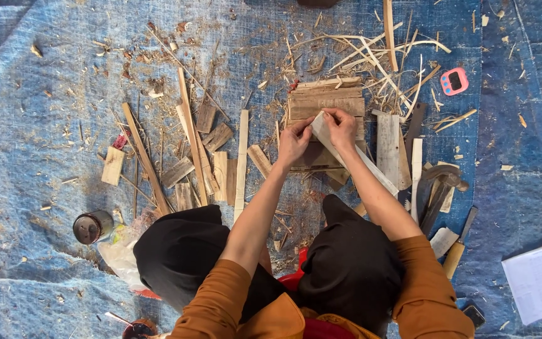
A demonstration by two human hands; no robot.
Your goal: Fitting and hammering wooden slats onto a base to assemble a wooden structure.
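Both hands pinch the top end of a pale wooden slat (346, 154): the left hand (294, 141) beside it, the right hand (341, 125) over it, above a stack of boards (324, 100).

One head-worn camera looks straight down, close above the blue tarp (45, 125) and knees

The person wears an orange-brown top, its sleeves (211, 301) pushed up past the elbows, and black trousers (346, 263) covering both knees.
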